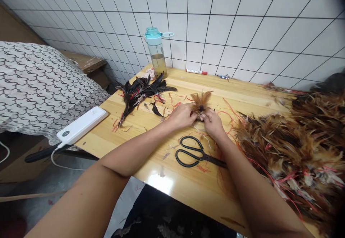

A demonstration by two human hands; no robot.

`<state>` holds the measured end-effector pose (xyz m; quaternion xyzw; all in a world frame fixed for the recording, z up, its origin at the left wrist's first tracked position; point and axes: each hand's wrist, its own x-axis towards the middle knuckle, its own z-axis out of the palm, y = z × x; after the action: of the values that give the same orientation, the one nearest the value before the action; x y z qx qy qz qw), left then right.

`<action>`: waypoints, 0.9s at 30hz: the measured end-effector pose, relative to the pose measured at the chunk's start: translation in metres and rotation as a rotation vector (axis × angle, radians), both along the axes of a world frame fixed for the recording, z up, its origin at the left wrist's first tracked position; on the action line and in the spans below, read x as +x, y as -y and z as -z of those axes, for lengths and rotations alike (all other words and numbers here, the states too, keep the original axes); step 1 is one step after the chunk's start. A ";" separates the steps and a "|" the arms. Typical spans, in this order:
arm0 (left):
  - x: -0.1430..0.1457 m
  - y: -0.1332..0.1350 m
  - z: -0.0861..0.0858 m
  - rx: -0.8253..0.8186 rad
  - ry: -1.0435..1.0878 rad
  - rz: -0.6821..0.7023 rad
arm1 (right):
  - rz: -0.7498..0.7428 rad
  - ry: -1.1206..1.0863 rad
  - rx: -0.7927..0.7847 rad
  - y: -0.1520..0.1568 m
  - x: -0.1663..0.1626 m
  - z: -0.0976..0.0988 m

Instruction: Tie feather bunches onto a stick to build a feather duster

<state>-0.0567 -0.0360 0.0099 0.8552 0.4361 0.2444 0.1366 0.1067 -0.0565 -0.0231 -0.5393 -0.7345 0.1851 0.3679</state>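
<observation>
A: What's held?

B: Small brown feather tuft [201, 102], mid-table, fanned upward. Left hand [182, 116] and right hand [212, 122] both pinch its base from either side, fingers curled tight around the stem end. Hands nearly touching each other.

A: Anything hanging off it?

B: Thin pale thread [202, 136] trails down from between the hands toward the scissors (can't tell which hand has it).

A: Scissors?

B: Black scissors [196, 154], lying flat on the wooden table [167, 180], just in front of the hands, blades closed, tips pointing right under the right forearm. Untouched.

A: Right side?

B: Big pile of brown feathers [293, 148] with red string bits mixed in, just beside the right arm.

A: Left side?

B: Black feather pile [138, 92] with red string scraps around it, well apart from the hands. Behind it a clear water bottle [157, 51] with teal lid, upright near the tiled wall [242, 22]. Red marker [196, 72] lying at the wall edge. White power bank [82, 125] at the table's left corner, cable hanging off. Patterned fabric [40, 83] off to the left, past the table.
</observation>
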 end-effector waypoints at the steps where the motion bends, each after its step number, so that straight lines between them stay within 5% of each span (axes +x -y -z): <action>1: 0.000 -0.001 -0.001 -0.008 0.010 0.014 | -0.015 0.003 -0.011 0.000 0.000 0.000; 10: -0.002 0.002 0.000 -0.021 -0.049 -0.003 | 0.225 -0.013 -0.047 -0.009 0.017 0.006; 16: 0.005 0.017 -0.009 0.196 -0.129 0.155 | 0.316 0.365 -0.090 0.001 0.013 -0.003; 23: 0.001 0.018 -0.017 0.522 -0.269 0.238 | 0.062 0.770 0.019 0.015 0.000 -0.016; 27: -0.010 0.005 -0.021 0.434 -0.219 0.242 | -0.102 0.837 0.037 0.018 -0.006 -0.022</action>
<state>-0.0667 -0.0406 0.0310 0.9318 0.2801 0.2203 -0.0697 0.1006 -0.0741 -0.0014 -0.5244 -0.8494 -0.0453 0.0376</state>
